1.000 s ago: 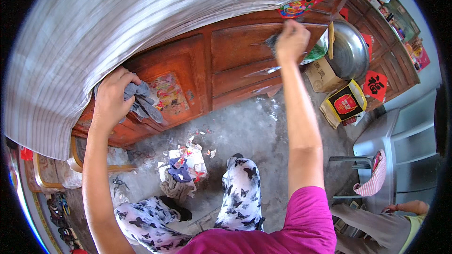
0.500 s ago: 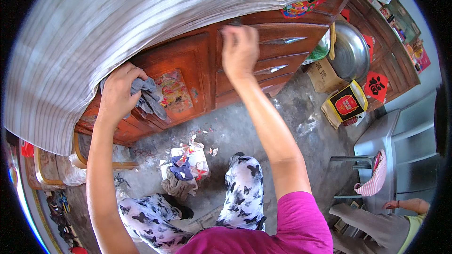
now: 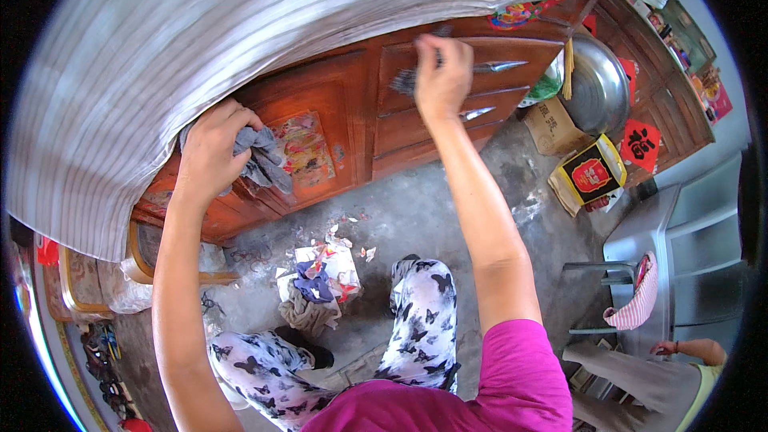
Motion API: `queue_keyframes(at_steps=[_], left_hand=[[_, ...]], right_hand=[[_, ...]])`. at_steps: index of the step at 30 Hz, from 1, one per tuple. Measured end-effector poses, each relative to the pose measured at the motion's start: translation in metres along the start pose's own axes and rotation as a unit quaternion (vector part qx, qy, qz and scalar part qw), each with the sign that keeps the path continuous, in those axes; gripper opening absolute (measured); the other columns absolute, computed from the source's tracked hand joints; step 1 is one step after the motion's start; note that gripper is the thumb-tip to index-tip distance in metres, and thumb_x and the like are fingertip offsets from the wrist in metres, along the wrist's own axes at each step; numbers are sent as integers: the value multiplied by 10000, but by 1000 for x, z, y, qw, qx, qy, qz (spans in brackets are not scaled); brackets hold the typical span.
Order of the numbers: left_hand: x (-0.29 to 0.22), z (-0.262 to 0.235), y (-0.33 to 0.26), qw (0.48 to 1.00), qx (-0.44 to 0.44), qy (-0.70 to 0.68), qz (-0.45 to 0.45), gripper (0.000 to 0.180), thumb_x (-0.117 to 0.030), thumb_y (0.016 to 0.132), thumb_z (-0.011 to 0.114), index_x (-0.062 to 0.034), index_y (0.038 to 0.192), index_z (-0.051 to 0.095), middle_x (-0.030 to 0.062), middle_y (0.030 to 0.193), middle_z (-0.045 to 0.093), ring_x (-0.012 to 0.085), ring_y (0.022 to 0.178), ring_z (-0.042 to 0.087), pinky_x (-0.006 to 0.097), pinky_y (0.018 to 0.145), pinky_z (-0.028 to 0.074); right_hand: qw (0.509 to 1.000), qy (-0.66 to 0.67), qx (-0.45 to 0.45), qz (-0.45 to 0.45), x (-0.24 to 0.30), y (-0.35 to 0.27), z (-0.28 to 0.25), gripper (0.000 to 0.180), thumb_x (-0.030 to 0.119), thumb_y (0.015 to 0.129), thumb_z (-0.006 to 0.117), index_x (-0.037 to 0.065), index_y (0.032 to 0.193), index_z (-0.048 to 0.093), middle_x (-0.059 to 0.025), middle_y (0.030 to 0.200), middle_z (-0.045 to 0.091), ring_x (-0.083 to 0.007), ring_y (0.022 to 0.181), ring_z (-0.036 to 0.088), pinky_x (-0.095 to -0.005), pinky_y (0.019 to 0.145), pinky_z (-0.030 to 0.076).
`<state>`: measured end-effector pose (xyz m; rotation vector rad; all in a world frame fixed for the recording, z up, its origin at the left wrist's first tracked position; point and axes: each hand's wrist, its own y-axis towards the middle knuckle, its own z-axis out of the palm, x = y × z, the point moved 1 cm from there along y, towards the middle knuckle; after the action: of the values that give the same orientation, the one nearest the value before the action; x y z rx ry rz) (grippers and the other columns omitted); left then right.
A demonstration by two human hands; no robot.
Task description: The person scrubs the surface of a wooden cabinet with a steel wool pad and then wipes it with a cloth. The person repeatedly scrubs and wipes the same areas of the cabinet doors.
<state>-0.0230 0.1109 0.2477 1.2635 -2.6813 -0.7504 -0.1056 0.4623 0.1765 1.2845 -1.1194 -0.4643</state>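
Note:
My left hand [image 3: 214, 148] grips a crumpled grey cloth [image 3: 266, 162] at the upper edge of a reddish-brown wooden cabinet [image 3: 312, 84]. Part of this cloth hangs over the cabinet door, beside a worn patch of coloured paper [image 3: 302, 148]. Farther right, my right hand [image 3: 445, 80] is closed in front of the drawers, its fingers blurred. A dark grey rag [image 3: 403, 81] pokes out from it on the left side, against a drawer front; most of the rag is hidden by the hand. Over the cabinet top drapes a striped pale sheet [image 3: 240, 16].
On the floor below lie crumpled rags [image 3: 312, 284] on white paper, with torn scraps around. To the right stand a cardboard box [image 3: 552, 124], a large metal basin [image 3: 596, 84] and a yellow-black bag [image 3: 590, 174]. Another person [image 3: 640, 376] is at the lower right, near a chair [image 3: 600, 272].
My right hand has moved to the right across the drawer fronts, and more of the dark rag shows. My left hand stays on the grey cloth. The view has shifted slightly.

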Motion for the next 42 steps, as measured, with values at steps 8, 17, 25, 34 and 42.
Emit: queue_keyframes(at_steps=[8,17,25,34,42], left_hand=[[0,18,10,1000,-5,-16,23,371,46,707,655,-44,1067,667,167,1040,662,401,1030,653,467,900,525],[48,169,-32,904,-161,-274,-285,335,-127,1090,521,-23,1390,630,142,1439,614,283,1331,556,410,1174,390],[81,245,-102,666,38,-543,-510,1004,-804,953,471,-138,1679,277,107,1742,249,297,1593,227,495,1292,134],[127,275,-112,783,151,-362,-483,1109,-860,892,492,-144,1691,211,126,1745,226,312,1599,214,514,1266,238],[85,254,-112,761,130,-439,-460,1000,-778,940,512,-153,1676,253,141,1720,287,327,1583,263,524,1243,299]], right_hand=[[994,71,64,59,47,-36,7,167,227,982,672,94,882,687,-132,938,657,-363,923,606,-495,833,491],[860,281,-63,422,67,-144,-33,173,135,1012,684,5,1116,638,-78,1040,658,-169,1049,619,-324,970,488],[858,346,64,375,110,-177,-14,151,101,867,677,18,976,613,-142,923,601,-316,912,611,-430,851,495],[913,210,200,286,100,-201,-21,291,331,874,658,52,952,683,-176,1034,617,-387,1040,533,-492,879,426],[751,294,352,475,115,-186,-45,908,636,863,687,8,1484,479,-309,1489,412,-488,1379,406,-565,1188,290]])
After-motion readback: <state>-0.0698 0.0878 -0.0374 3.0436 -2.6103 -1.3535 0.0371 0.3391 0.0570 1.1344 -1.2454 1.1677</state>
